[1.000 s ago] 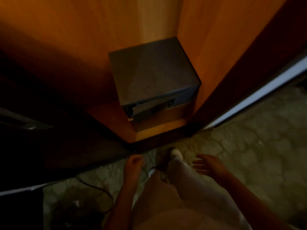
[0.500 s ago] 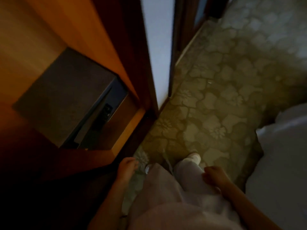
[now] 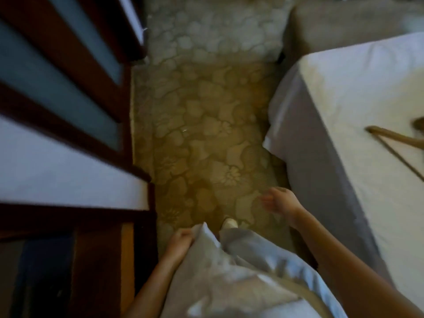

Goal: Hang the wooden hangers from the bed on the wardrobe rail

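A wooden hanger point(image 3: 397, 140) lies on the white bed point(image 3: 358, 106) at the right edge of view, partly cut off by the frame. My right hand point(image 3: 281, 199) hangs empty over the carpet beside the bed's near corner, fingers loosely spread. My left hand point(image 3: 180, 241) is low beside my leg, fingers loosely curled against my light trousers, holding nothing. The wardrobe point(image 3: 68, 125) with its dark wood frames and pale panels fills the left side. The rail is out of view.
A strip of patterned carpet point(image 3: 202, 125) runs between wardrobe and bed. A grey upholstered piece point(image 3: 344, 26) stands at the top right, beyond the bed. My foot point(image 3: 230, 223) shows on the carpet.
The view has swung right, from the wardrobe's inside with the dark box to the bed. The hanger has come into sight. My right hand has lifted off my leg toward the bed.
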